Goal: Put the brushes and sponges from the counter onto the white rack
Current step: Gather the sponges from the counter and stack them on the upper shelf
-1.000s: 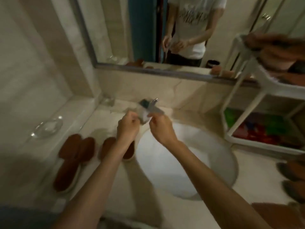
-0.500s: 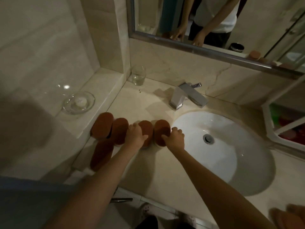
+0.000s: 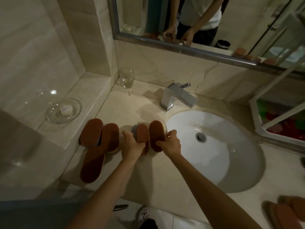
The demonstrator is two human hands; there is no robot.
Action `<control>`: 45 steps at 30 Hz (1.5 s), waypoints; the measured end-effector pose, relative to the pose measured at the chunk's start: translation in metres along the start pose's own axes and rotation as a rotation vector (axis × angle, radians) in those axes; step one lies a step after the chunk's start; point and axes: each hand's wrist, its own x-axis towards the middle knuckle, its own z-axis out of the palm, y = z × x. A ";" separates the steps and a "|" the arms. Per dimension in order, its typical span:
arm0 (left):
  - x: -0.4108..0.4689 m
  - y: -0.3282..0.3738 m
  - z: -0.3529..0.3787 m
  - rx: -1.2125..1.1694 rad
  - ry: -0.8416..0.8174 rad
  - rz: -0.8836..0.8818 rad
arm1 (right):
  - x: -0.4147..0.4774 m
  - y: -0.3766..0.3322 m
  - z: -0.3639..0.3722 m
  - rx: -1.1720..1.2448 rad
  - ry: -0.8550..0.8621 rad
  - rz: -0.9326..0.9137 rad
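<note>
**Two Brushes Gripped, Three More Waiting Beside the Left Hand**

While most of the brown brushes remain on the tabletop [image 3: 158, 176], two are being gripped at once. The left hand [image 3: 132, 147] is closed around one brush [image 3: 142, 138], fingers wrapped over its near end, and the right hand [image 3: 170, 143] is pinched on the near end of the neighbouring brush [image 3: 157, 135], thumb below and fingers over the edge. Whether either brush has been lifted clear of the tabletop cannot be told.

Further out from the left hand, three more brushes [image 3: 99, 138] lie clustered, two side by side and one nearer the front edge. Beyond the right hand, past the sink [image 3: 222, 159], only a corner of the white rack [image 3: 257, 123] is seen, with coloured items already in its lower tray. More brown pieces [image 3: 287, 212] show blurred at the near right; their place cannot be told. The task is judged to be partly done at most.

Room is tight between the hands, where the two gripped brushes nearly touch. Straight ahead of the hands stand the faucet [image 3: 176, 98] and a glass [image 3: 126, 78]. A path to the rack across the open basin looks unobstructed, though the rack's slanted legs would need to be cleared.
</note>
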 end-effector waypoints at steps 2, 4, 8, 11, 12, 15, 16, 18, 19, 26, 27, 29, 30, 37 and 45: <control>-0.008 0.019 -0.004 -0.096 0.001 0.015 | -0.005 -0.002 -0.023 0.071 0.068 -0.053; -0.017 0.048 -0.005 -0.175 -0.001 0.054 | -0.012 -0.007 -0.053 0.123 0.157 -0.114; -0.053 0.124 0.004 -0.290 -0.056 0.272 | -0.034 -0.010 -0.135 0.204 0.376 -0.228; -0.080 0.171 0.012 -0.365 -0.070 0.394 | -0.053 -0.004 -0.187 0.278 0.512 -0.286; -0.090 0.188 0.017 -0.386 -0.078 0.425 | -0.060 0.000 -0.206 0.301 0.555 -0.307; -0.119 0.233 0.029 -0.455 -0.120 0.498 | -0.078 0.014 -0.261 0.333 0.649 -0.370; -0.129 0.247 0.035 -0.470 -0.144 0.519 | -0.082 0.018 -0.278 0.331 0.673 -0.386; -0.152 0.278 0.049 -0.480 -0.181 0.572 | -0.088 0.031 -0.318 0.346 0.719 -0.419; -0.162 0.292 0.056 -0.480 -0.178 0.598 | -0.089 0.037 -0.335 0.350 0.730 -0.432; -0.224 0.402 0.110 -0.454 -0.136 0.720 | -0.078 0.077 -0.466 0.361 0.762 -0.537; -0.228 0.418 0.118 -0.450 -0.133 0.720 | -0.073 0.080 -0.484 0.384 0.753 -0.532; -0.233 0.446 0.130 -0.446 -0.158 0.710 | -0.057 0.086 -0.518 0.471 0.733 -0.491; -0.233 0.458 0.137 -0.442 -0.181 0.699 | -0.048 0.089 -0.535 0.540 0.723 -0.450; -0.215 0.514 0.177 -0.497 -0.318 0.591 | 0.018 0.116 -0.602 0.786 0.638 -0.224; -0.173 0.564 0.220 -0.551 -0.496 0.434 | 0.075 0.116 -0.606 0.627 0.673 -0.151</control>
